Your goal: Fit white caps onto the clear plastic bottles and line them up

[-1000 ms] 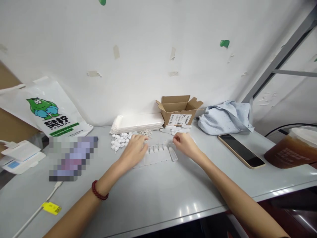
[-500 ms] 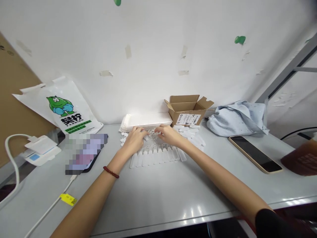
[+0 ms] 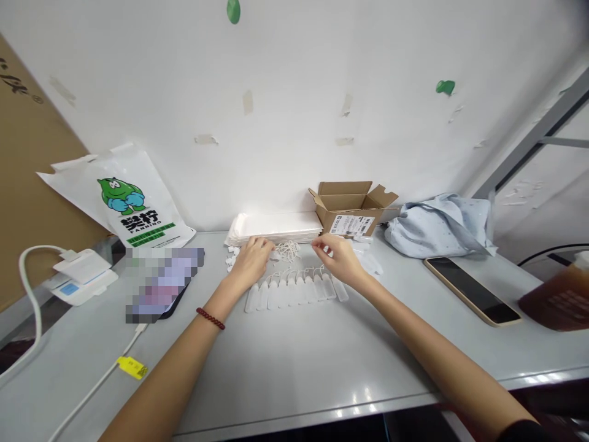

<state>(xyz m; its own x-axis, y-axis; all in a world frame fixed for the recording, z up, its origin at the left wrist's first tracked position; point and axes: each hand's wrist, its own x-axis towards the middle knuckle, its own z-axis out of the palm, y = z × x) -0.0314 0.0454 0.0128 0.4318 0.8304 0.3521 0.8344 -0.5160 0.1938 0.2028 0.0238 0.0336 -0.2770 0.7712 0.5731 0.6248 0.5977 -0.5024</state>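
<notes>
My left hand (image 3: 251, 261) rests at the left edge of a tangle of white strings (image 3: 288, 252). Its fingers are bent and drawn together, and what lies under them is hidden. My right hand (image 3: 339, 256) hovers to the right of the tangle with thumb and forefinger pinched; anything between them is too small to make out. Below both hands lies a row of several translucent white tags (image 3: 289, 290), narrow and round-topped, with short strings at their upper ends. Small white pieces (image 3: 230, 255) lie beside my left hand, and more loose translucent tags (image 3: 370, 264) lie past my right.
Behind the strings lies a stack of white sleeves (image 3: 280, 224), next to an open cardboard box (image 3: 347, 209). Phones lie left (image 3: 170, 285) and right (image 3: 472, 290). A pale blue cloth (image 3: 437, 227), a brown drink (image 3: 554, 301), a white bag (image 3: 124, 196) and a charging cable (image 3: 92, 390) are around.
My right hand has moved right, away from the string tangle, leaving more of it visible. My left hand stays at the tangle's left edge. The view has shifted slightly.
</notes>
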